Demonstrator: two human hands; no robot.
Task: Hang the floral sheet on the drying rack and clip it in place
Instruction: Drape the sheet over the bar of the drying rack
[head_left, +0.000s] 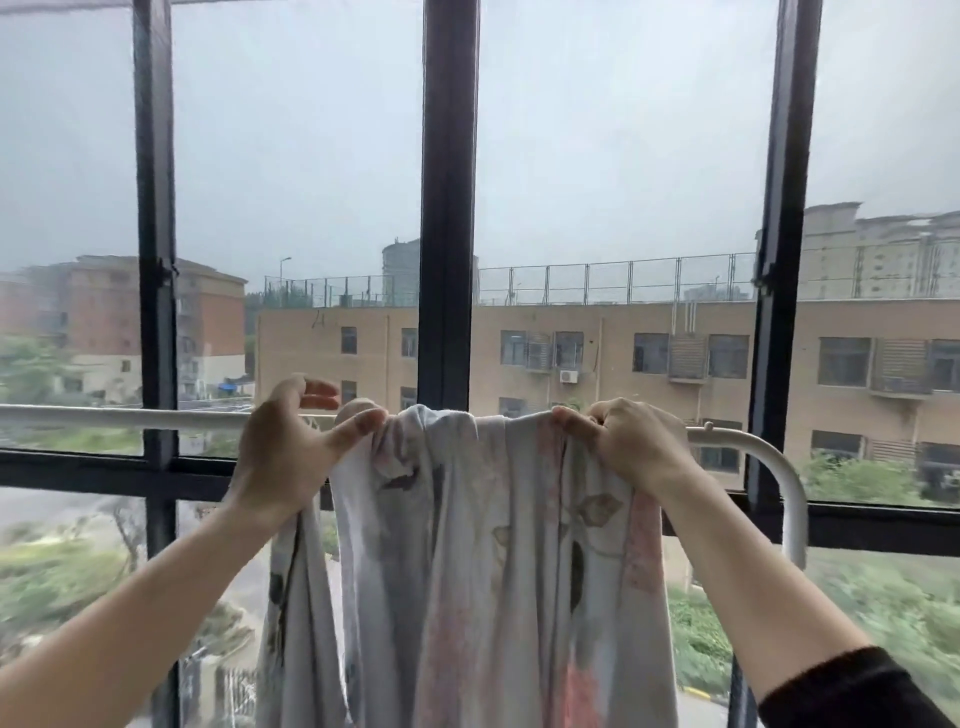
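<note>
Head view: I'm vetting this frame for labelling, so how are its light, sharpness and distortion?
Head view: flat overcast daylight comes through the window frame, with no hard shadows or glare. Head view: the left hand, right hand and floral sheet are fairly sharp, while the greenery at the lower corners is smeared. Head view: the wide lens makes the frame's outer bars lean.

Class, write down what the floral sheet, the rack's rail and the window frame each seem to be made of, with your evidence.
Floral sheet: soft cloth, perhaps cotton; it bunches and hangs in folds. Rail: probably metal tube, painted white, smooth with a slight sheen. Window frame: dark, matt, straight bars, likely metal.
</note>
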